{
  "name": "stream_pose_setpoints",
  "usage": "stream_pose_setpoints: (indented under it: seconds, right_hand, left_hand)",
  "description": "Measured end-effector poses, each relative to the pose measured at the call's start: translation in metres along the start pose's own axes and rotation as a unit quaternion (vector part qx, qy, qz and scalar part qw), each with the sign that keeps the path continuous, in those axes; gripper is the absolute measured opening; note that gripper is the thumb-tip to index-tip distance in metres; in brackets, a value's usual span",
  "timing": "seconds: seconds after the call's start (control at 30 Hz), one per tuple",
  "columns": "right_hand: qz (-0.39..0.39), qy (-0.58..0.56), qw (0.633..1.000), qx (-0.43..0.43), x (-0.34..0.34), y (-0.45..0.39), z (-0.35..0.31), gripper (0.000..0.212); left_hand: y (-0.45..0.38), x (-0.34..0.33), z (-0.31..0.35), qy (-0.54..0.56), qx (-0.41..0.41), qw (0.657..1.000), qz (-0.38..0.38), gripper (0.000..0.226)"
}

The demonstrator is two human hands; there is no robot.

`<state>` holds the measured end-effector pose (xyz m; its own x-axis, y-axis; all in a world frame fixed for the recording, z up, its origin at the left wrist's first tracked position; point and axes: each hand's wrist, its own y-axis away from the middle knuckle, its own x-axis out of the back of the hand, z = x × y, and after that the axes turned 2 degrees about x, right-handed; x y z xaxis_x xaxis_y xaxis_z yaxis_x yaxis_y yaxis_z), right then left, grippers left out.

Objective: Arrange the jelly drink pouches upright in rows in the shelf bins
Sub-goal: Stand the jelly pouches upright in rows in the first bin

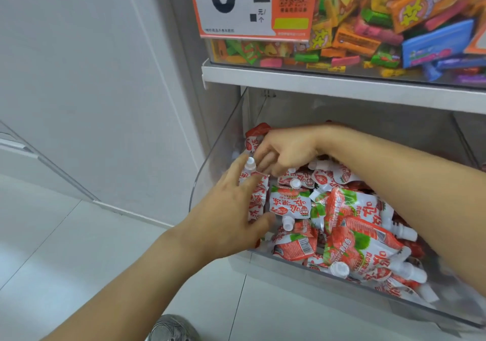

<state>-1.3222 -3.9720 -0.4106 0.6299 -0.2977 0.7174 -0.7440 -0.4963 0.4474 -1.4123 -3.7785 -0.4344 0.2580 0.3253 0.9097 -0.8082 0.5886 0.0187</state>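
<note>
A clear plastic shelf bin [210, 164] holds several red, white and green jelly drink pouches [352, 225] with white caps, lying jumbled across its middle and right. At the bin's left wall a few pouches [256, 196] stand upright in a row. My left hand [231, 214] presses flat against this upright row, thumb at the front, fingers spread beside a white cap [250, 163]. My right hand [286, 151] reaches in from the right, its fingers curled on the top of an upright pouch at the back left. More pouches lie hidden under my right forearm.
A white shelf [342, 84] runs above the bin. It carries a clear bin of colourful candy packets [381, 25] with an orange and white price sign [252, 4]. White wall panels and pale floor tiles [65, 248] lie left. A grey shoe [171, 327] shows at the bottom.
</note>
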Motion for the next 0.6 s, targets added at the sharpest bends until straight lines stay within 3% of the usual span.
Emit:
stream_pose_setpoints:
  seconds: [0.1, 0.13, 0.23, 0.4, 0.47, 0.6]
  right_hand:
    - [0.250, -0.025, 0.967, 0.045, 0.010, -0.009, 0.017, 0.045]
    - [0.286, 0.010, 0.957, 0.056, 0.011, -0.014, 0.020, 0.055]
    - [0.239, 0.128, 0.962, 0.041, 0.003, -0.030, 0.028, 0.069]
    - [0.273, 0.260, 0.926, 0.021, -0.001, -0.033, 0.034, 0.040]
    - [0.328, 0.236, 0.915, 0.023, 0.003, -0.024, 0.029, 0.027]
    - [0.389, 0.077, 0.918, -0.011, -0.004, -0.012, 0.011, 0.031]
  left_hand:
    - [0.000, -0.003, -0.002, 0.008, 0.007, 1.000, 0.014, 0.073]
    - [0.001, -0.005, -0.003, 0.004, 0.007, 1.000, 0.019, 0.073]
    - [0.000, -0.009, -0.005, 0.002, -0.004, 0.999, 0.044, 0.077]
    - [-0.002, -0.012, -0.006, 0.021, 0.000, 0.997, 0.071, 0.084]
    - [-0.002, -0.012, -0.005, 0.021, 0.007, 0.997, 0.074, 0.086]
    - [-0.003, -0.013, -0.004, 0.022, 0.002, 0.997, 0.076, 0.088]
